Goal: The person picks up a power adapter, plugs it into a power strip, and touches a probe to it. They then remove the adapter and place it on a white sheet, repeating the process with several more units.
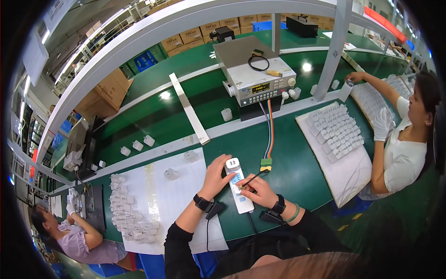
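Black sleeves (179, 238) reach forward, power strip (240, 203) between grips (216, 178) (260, 191).

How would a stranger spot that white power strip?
Start at the boxy instrument and follow the rainbow ribbon cable down the green bench. Left of the cable's end, the power strip lies between the left hand and right hand. Unlike the stubby blocks nearby, it's long, with blue patches.

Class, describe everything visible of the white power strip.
The power strip is long, narrow and white, apparently plastic, with blue patches on top. It lies slanted on the green table, a white two-slot charger at its far end, a dark cord at the near one. The left hand touches its far end; the right hand hides part of its middle.
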Demonstrator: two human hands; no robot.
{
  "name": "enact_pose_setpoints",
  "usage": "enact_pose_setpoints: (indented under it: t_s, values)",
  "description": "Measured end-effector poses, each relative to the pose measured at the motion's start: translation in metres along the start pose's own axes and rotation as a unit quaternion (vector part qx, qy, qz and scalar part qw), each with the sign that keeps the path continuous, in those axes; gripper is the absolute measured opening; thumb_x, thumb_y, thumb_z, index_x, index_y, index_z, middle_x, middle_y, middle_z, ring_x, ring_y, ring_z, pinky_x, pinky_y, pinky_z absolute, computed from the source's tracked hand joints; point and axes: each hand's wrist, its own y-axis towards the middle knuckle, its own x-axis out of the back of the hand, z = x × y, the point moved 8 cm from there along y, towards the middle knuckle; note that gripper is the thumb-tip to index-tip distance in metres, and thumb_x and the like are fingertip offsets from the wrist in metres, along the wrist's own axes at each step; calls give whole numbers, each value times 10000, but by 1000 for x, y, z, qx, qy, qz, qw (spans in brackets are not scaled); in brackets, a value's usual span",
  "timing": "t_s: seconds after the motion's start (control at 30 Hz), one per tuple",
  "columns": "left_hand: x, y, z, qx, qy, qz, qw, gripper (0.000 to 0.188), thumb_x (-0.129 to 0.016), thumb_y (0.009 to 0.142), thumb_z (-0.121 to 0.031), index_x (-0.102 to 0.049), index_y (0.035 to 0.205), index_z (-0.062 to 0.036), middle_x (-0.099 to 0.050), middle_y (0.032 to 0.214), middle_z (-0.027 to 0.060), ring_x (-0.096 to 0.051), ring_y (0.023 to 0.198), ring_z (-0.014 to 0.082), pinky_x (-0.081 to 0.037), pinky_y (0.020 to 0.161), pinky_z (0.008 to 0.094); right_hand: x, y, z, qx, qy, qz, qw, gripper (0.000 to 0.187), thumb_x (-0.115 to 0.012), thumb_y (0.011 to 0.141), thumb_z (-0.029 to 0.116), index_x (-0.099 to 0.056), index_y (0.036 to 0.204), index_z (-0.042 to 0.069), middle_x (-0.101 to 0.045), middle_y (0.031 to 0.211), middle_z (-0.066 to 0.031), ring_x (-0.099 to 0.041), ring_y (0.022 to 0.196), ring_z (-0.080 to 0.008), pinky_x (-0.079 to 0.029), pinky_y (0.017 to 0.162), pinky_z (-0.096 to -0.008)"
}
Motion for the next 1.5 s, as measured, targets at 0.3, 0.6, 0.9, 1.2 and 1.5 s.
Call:
enact_pose_setpoints:
  t_s: [0.3, 0.6, 0.9, 1.2, 1.5]
  values:
    - [-37, -48, -30, -86, 14, 72, 994, 520, -751, 745, -194, -584, 1231, -111, -500, 1366, 127, -436, 1283, 296, -290, 1070, 425, 8, 10, 31, 180, -154, -7, 971, 138, -646, 845, 106, -678, 963, 43, -634, 889, -84, -612, 747, -211, -491, 663, -296]
    - [-41, -46, -25, -46, -38, 99, 993, 438, -730, 772, -240, -630, 1195, -183, -521, 1346, 121, -431, 1291, 298, -280, 1061, 435, 37, 75, 36, 44, -53, -97, 993, 134, -570, 883, 87, -653, 920, -11, -664, 924, -88, -615, 802, -234, -486, 733, -315]
    - [-25, -43, -30, -47, -47, 94, 993, 469, -714, 780, -153, -595, 1234, -144, -532, 1330, 131, -405, 1317, 270, -294, 1060, 409, 12, 78, -8, 30, -177, -16, 984, 148, -586, 891, 132, -660, 939, 13, -675, 984, -97, -618, 922, -249, -489, 808, -331]
    - [94, 166, -12, -21, 110, -94, 989, 460, -672, 785, -137, -569, 1231, -89, -625, 1033, 118, -613, 977, 273, -491, 854, 313, 18, 66, -11, 47, -124, -49, 990, 169, -591, 891, 125, -660, 1015, 33, -664, 1022, -81, -593, 931, -248, -483, 805, -320]
    - [36, 221, 92, 79, 319, 88, 940, 549, -771, 657, -335, -614, 1130, -105, -656, 1067, 133, -624, 1020, 306, -506, 858, 416, 11, 63, -18, -16, -109, -21, 994, 308, -644, 854, 87, -606, 1156, 42, -516, 970, -68, -546, 731, -144, -476, 659, -253]
